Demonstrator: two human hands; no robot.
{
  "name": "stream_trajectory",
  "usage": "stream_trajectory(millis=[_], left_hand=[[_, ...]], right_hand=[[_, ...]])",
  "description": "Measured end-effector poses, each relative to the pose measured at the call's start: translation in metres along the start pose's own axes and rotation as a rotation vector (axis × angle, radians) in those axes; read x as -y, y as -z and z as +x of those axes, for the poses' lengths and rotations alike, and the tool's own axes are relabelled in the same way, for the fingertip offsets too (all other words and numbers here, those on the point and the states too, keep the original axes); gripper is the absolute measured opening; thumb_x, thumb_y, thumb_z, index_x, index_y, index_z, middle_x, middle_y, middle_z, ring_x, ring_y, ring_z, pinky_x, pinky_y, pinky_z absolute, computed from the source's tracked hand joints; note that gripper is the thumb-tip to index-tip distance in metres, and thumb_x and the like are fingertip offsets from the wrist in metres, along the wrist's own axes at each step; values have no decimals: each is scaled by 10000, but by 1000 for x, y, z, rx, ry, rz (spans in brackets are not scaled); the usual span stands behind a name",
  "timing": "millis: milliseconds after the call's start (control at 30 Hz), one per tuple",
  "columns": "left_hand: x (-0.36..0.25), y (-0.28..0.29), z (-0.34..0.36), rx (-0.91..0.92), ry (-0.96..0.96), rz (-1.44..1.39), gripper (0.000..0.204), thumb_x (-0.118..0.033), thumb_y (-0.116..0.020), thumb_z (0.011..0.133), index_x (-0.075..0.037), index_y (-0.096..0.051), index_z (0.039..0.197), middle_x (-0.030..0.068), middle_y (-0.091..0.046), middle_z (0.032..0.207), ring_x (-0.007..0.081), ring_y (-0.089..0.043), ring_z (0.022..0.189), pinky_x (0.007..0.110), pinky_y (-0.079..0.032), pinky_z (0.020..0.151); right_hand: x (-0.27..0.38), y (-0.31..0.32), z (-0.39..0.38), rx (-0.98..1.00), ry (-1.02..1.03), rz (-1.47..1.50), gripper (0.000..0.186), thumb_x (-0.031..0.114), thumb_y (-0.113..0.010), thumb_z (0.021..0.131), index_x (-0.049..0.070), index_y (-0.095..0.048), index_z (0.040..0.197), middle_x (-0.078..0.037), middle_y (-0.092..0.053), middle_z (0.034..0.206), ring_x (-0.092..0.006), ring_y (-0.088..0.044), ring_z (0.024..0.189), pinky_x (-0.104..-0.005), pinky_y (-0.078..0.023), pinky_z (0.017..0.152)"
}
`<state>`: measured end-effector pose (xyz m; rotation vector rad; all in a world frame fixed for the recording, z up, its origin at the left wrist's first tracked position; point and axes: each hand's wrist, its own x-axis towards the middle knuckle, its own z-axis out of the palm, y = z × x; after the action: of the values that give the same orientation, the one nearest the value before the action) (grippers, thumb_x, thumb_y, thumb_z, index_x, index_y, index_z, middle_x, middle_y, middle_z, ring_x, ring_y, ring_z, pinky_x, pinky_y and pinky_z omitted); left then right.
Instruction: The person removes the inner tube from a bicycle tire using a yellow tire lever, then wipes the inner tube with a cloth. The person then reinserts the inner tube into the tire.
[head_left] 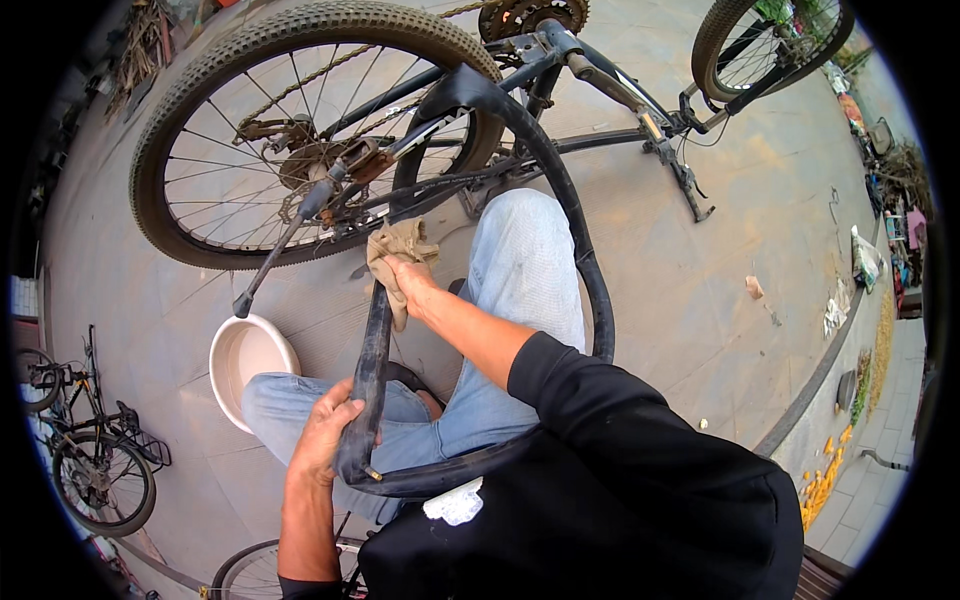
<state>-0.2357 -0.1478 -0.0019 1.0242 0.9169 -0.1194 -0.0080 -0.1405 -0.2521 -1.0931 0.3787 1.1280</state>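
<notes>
A black inner tube [593, 295] loops over my lap and up across the bicycle frame, with its valve near the lower left bend. My left hand [330, 425] grips the tube low on the left side. Higher on that same stretch, my right hand [408, 280] holds a tan rag [398, 245] against the tube, its fingers partly hidden in the cloth. A black bicycle lies in front of me, its big wheel [165, 150] at upper left and another wheel [722, 45] at upper right.
A white basin [225, 360] sits beside my left knee. Another bicycle [105, 480] stands at the far left, and part of a wheel shows behind me at the bottom. Scraps [835, 310] lie on the pavement at right, with piled clutter [890, 180] along that edge.
</notes>
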Motion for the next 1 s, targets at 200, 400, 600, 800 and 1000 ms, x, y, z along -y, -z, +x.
stream_trajectory(millis=[200,400,600,800,1000], left_hand=[[14,37,16,-63,19,425,588,-167,-646,882,68,-471,1393,161,-635,1111,219,-625,1012,318,-511,883],[-9,19,50,-20,-25,738,690,-222,-731,839,55,-460,1410,227,-589,1270,281,-606,1127,369,-480,961],[-18,10,101,75,15,1098,742,-247,-840,728,78,-500,1301,262,-622,1217,335,-601,1164,403,-475,967],[0,9,124,15,19,1196,667,-157,-810,667,101,-521,1210,293,-652,1127,398,-631,1095,408,-485,949],[-6,6,107,70,4,865,703,46,-692,709,151,-423,1350,213,-640,1048,249,-684,776,343,-578,665]], right_hand=[[-2,-2,-33,-161,56,-258,339,218,-735,827,-36,-666,1041,-104,-681,996,-202,-637,833,-376,-515,716],[-22,-11,-63,-113,1,-266,203,176,-709,826,-8,-682,907,-81,-668,838,-162,-612,664,-339,-482,547],[-41,-16,-97,-55,-48,-308,293,189,-682,823,-36,-669,1008,-125,-671,923,-201,-641,789,-354,-518,668],[-29,-12,-102,-104,-28,-461,408,287,-707,795,-24,-698,1059,-142,-699,1065,-247,-666,938,-373,-518,808],[-26,-20,-78,-257,-41,-497,486,371,-763,753,-16,-722,1044,-175,-713,1072,-266,-675,988,-375,-514,857]])
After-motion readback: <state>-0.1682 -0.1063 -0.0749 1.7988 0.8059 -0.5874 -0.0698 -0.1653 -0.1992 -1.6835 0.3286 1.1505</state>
